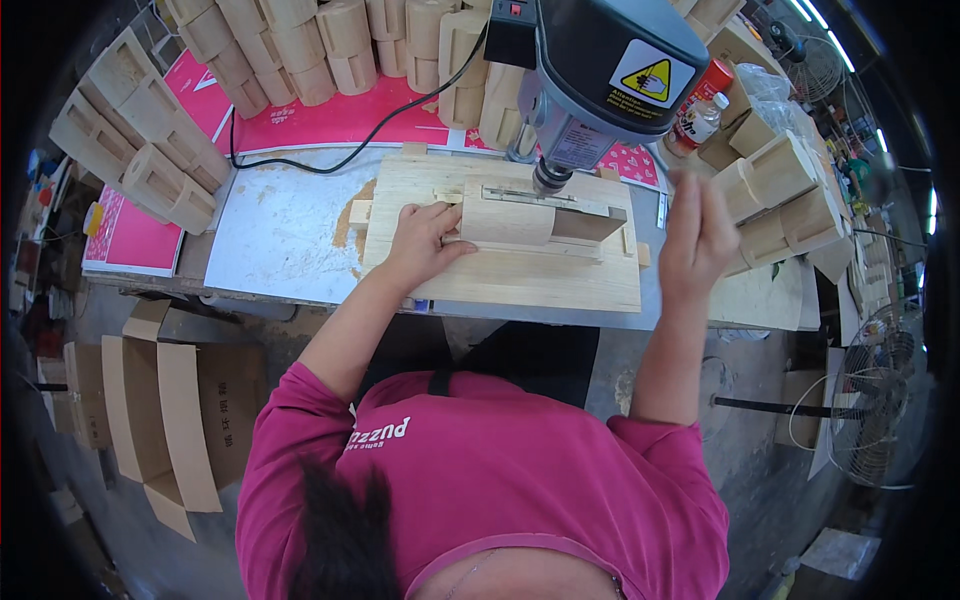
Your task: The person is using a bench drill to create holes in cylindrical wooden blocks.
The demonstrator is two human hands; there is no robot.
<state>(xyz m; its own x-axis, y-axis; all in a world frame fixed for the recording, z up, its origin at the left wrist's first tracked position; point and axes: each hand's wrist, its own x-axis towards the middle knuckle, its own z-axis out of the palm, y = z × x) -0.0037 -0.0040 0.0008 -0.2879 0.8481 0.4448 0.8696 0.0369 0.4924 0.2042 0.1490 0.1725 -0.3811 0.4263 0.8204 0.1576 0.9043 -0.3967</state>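
Observation:
A pale wooden cylinder lies on its side on a flat wooden board. A narrow metal-edged slot runs along its top, and its right part has a darker opening. My left hand grips the cylinder's left end, fingers over the top and thumb along the near side. Just above the slot is the chuck of a dark drill press; whether its bit touches the wood I cannot tell. To the right of the board, my right hand is raised with fingers closed, slightly blurred; what they hold, if anything, is hidden.
Stacked wooden cylinders line the back, with more at the left and right. A black cable crosses the tabletop. A bottle stands behind my right hand. An open cardboard box and a fan flank me.

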